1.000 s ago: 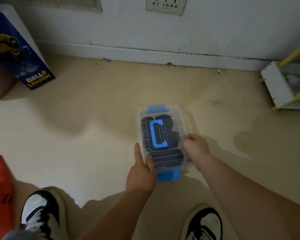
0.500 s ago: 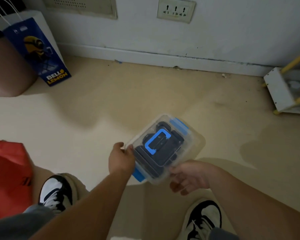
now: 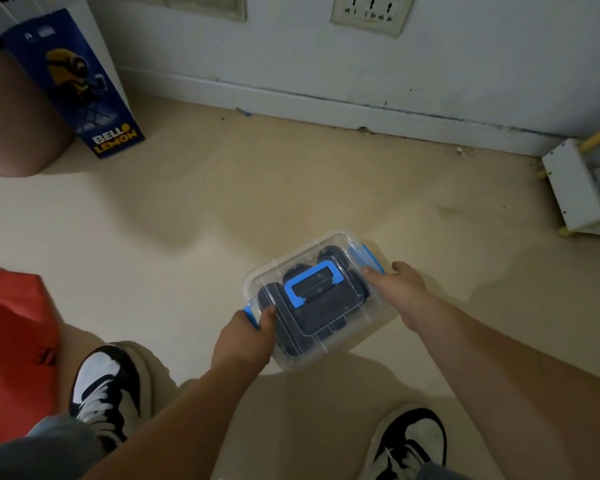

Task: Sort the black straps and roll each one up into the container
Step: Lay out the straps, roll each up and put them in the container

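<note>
A small clear plastic container [image 3: 340, 344] with a blue handle [image 3: 312, 282] on its lid and blue side clips is held above the beige floor. Rolled black straps [image 3: 340, 303] show through the closed lid. My left hand [image 3: 246, 341] grips the container's near-left end over a blue clip. My right hand [image 3: 399, 289] holds the far-right end, its fingers curled round the other blue clip [image 3: 366, 254]. The container is turned at an angle between both hands.
A blue paper bag [image 3: 80, 88] leans at the wall on the far left. A red bag [image 3: 11, 355] lies at the left edge. A white and yellow rack [image 3: 575, 188] stands at the right. My two shoes [image 3: 104, 389] are on the floor below.
The container has come off the floor and turned from lengthwise to diagonal. My right hand has moved from under its near side to its far-right clip; my left hand keeps hold of the near-left end.
</note>
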A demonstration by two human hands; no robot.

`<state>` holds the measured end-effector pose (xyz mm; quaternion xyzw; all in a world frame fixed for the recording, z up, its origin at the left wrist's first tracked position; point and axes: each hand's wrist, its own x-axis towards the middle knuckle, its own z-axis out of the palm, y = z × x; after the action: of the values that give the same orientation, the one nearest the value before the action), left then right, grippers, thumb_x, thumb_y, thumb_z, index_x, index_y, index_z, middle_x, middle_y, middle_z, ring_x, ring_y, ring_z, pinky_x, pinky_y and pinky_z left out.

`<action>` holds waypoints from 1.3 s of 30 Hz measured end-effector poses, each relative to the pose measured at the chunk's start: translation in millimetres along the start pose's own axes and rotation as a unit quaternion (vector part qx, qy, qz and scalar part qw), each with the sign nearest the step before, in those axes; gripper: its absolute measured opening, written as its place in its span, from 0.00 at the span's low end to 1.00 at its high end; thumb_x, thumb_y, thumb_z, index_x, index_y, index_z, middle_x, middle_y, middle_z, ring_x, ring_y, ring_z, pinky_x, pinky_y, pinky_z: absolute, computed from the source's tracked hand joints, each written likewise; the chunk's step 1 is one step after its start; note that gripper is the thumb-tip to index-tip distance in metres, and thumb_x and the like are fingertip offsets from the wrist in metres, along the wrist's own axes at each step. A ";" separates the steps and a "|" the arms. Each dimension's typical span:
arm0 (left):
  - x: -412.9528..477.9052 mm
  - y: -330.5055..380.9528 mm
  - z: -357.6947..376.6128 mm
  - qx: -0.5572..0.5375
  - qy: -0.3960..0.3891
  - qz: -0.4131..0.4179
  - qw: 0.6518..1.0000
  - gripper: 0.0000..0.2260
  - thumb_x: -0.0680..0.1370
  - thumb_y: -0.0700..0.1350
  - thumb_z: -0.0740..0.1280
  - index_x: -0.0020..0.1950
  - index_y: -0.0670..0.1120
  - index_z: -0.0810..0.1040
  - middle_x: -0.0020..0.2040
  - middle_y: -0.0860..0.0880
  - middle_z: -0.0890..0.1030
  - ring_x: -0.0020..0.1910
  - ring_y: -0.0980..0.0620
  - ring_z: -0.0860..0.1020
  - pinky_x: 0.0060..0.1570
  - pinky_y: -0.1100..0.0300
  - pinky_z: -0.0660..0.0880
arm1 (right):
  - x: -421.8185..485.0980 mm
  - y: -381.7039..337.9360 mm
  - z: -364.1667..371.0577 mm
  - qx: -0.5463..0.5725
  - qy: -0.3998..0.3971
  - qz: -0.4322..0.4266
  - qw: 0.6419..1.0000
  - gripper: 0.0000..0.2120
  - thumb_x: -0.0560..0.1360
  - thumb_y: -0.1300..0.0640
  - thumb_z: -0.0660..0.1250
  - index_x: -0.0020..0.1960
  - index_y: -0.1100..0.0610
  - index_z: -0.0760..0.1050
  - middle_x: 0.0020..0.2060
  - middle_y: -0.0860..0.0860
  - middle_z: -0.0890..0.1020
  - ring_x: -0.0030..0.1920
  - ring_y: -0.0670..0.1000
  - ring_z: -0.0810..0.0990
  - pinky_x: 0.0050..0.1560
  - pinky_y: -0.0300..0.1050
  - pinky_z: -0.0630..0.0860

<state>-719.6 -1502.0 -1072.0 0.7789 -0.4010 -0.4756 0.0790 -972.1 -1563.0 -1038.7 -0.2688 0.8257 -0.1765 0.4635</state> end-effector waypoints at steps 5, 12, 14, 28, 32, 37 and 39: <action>-1.9 10.3 16.8 0.051 0.016 -0.039 0.998 0.22 0.84 0.66 0.49 0.58 0.47 0.64 0.43 0.45 0.83 0.35 0.44 0.86 0.45 0.48 0.84 | 4.8 6.4 20.5 0.077 0.042 -0.018 0.996 0.21 0.80 0.51 0.73 0.70 0.51 0.72 0.57 0.51 0.79 0.52 0.54 0.80 0.58 0.53 0.78; -11.1 17.5 13.3 0.073 0.007 -0.056 0.996 0.21 0.84 0.66 0.46 0.58 0.48 0.61 0.40 0.46 0.81 0.30 0.46 0.85 0.35 0.52 0.84 | 3.6 -5.2 21.8 -0.038 0.087 -0.111 0.989 0.11 0.80 0.58 0.72 0.54 0.57 0.70 0.44 0.52 0.77 0.37 0.48 0.74 0.35 0.44 0.70; -14.5 19.7 10.6 0.063 -0.004 -0.062 0.996 0.22 0.84 0.66 0.46 0.59 0.48 0.61 0.41 0.44 0.83 0.28 0.47 0.85 0.31 0.54 0.84 | -0.5 -4.3 19.8 -0.091 0.094 -0.133 0.982 0.11 0.81 0.55 0.72 0.56 0.58 0.71 0.46 0.53 0.80 0.38 0.49 0.76 0.38 0.46 0.72; -25.0 84.6 24.9 -0.143 -0.113 0.087 0.979 0.16 0.79 0.46 0.71 0.64 0.56 0.73 0.54 0.51 0.84 0.44 0.56 0.84 0.46 0.59 0.83 | -27.4 28.0 30.8 0.329 -0.206 0.151 0.909 0.20 0.85 0.50 0.66 0.65 0.67 0.78 0.60 0.68 0.85 0.57 0.65 0.86 0.47 0.54 0.86; -18.7 108.2 30.1 -0.197 -0.156 0.118 0.961 0.20 0.79 0.34 0.65 0.67 0.54 0.78 0.62 0.54 0.83 0.51 0.60 0.83 0.51 0.63 0.81 | 7.0 3.4 18.9 0.380 -0.117 0.120 0.910 0.12 0.86 0.59 0.63 0.63 0.65 0.79 0.55 0.64 0.87 0.49 0.60 0.87 0.40 0.50 0.86; 7.5 134.3 32.7 -0.179 -0.127 0.111 0.969 0.26 0.79 0.41 0.69 0.78 0.49 0.70 0.70 0.50 0.76 0.66 0.47 0.78 0.68 0.43 0.77 | 39.2 -32.5 -7.4 0.421 -0.101 0.081 0.898 0.12 0.83 0.65 0.63 0.64 0.61 0.79 0.52 0.60 0.89 0.51 0.59 0.89 0.50 0.53 0.86; 21.0 142.8 33.4 -0.179 -0.125 0.117 0.969 0.27 0.79 0.41 0.70 0.78 0.48 0.70 0.70 0.48 0.76 0.64 0.47 0.79 0.66 0.44 0.78 | 45.5 -49.7 -9.6 0.465 -0.117 0.053 0.876 0.15 0.82 0.69 0.62 0.65 0.60 0.79 0.52 0.61 0.89 0.52 0.60 0.89 0.55 0.54 0.85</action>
<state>-820.3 -1603.1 -1032.1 0.6342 -0.4048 -0.6203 0.2218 -985.8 -1629.7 -1037.5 0.0030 0.6014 -0.4824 0.6369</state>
